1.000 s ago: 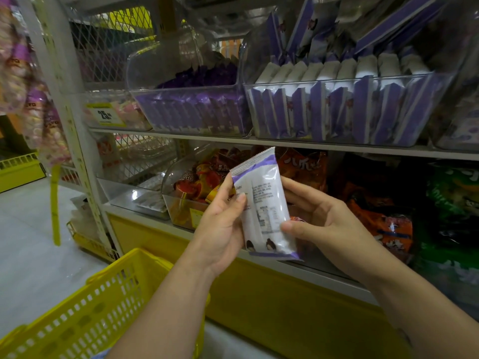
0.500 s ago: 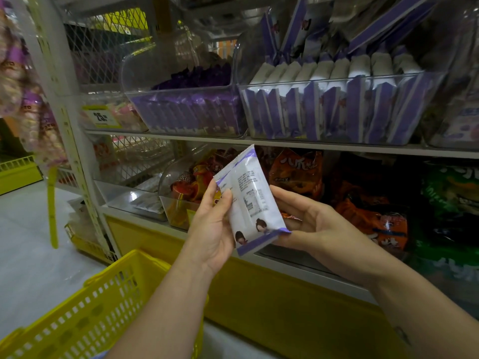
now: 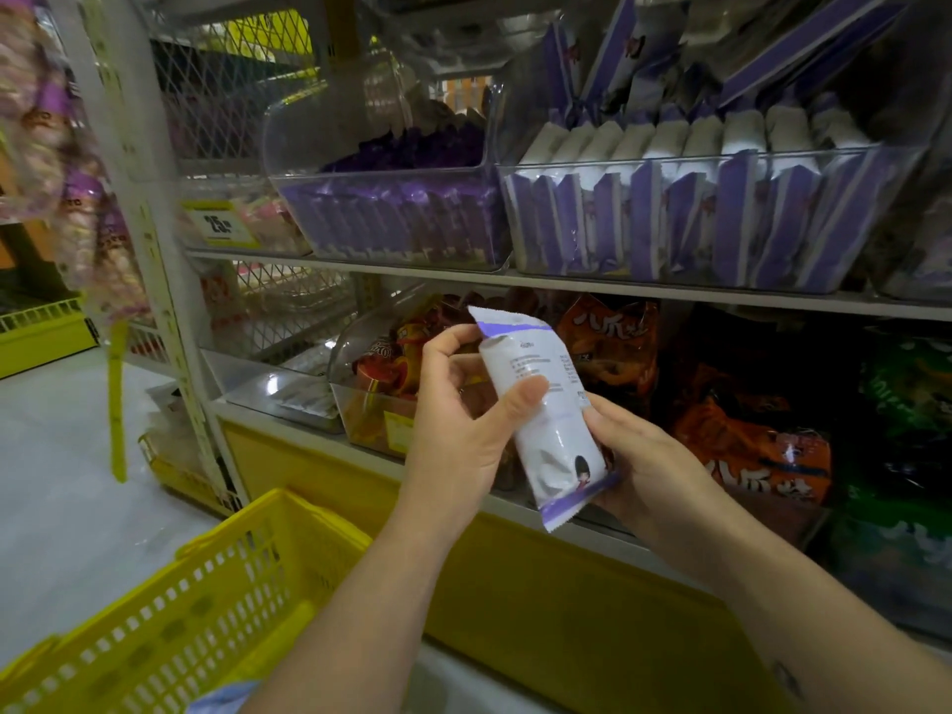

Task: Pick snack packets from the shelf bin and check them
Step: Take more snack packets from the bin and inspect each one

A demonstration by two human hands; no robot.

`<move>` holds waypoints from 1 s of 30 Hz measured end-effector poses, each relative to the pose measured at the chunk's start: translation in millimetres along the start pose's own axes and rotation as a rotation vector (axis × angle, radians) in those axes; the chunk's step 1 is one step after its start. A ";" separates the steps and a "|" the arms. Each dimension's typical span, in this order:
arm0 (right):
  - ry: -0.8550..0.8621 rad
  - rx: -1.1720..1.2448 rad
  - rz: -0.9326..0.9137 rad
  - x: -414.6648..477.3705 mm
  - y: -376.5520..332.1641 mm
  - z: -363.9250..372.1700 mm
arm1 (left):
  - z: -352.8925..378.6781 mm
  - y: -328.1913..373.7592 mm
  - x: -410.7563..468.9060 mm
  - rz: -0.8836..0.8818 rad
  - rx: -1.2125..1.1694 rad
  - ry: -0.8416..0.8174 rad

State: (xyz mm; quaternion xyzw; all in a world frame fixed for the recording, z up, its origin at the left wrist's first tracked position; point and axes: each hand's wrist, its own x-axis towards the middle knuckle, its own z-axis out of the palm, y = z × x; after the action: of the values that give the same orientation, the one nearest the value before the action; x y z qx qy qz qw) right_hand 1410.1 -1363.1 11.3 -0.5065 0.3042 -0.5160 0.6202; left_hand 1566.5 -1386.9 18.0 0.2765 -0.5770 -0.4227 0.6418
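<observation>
check step: left hand (image 3: 453, 435) pinches the packet (image 3: 541, 404), right hand (image 3: 649, 466) grips its lower end, print facing the person; next move likely calls for turning it over.

Shop: snack-filled shelf bins (image 3: 669, 160), yellow price tag (image 3: 221, 226), shopping basket (image 3: 170, 610).

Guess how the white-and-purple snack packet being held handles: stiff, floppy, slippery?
Probably light: the left hand pinches the white-and-purple snack packet with thumb and fingers, the right hand holds its lower end. Likely pliable: the film creases near the bottom. Its sheen suggests slippery.
</observation>
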 end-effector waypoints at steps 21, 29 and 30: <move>0.224 -0.276 -0.274 -4.9 -1.9 1.4 | 1.4 -6.1 -11.0 -0.102 0.328 -0.147; 0.122 -0.420 -0.317 -8.0 0.1 4.4 | 3.7 -2.3 -13.6 -0.123 0.447 -0.281; 0.114 -0.438 -0.317 -8.3 0.5 4.5 | 4.0 -2.9 -13.7 -0.129 0.448 -0.275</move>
State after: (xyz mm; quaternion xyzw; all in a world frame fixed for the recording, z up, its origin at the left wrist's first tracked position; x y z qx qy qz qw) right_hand 1411.9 -1353.9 10.9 -0.6399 0.3600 -0.5562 0.3894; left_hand 1562.3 -1375.9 9.3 0.3878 -0.7189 -0.3581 0.4522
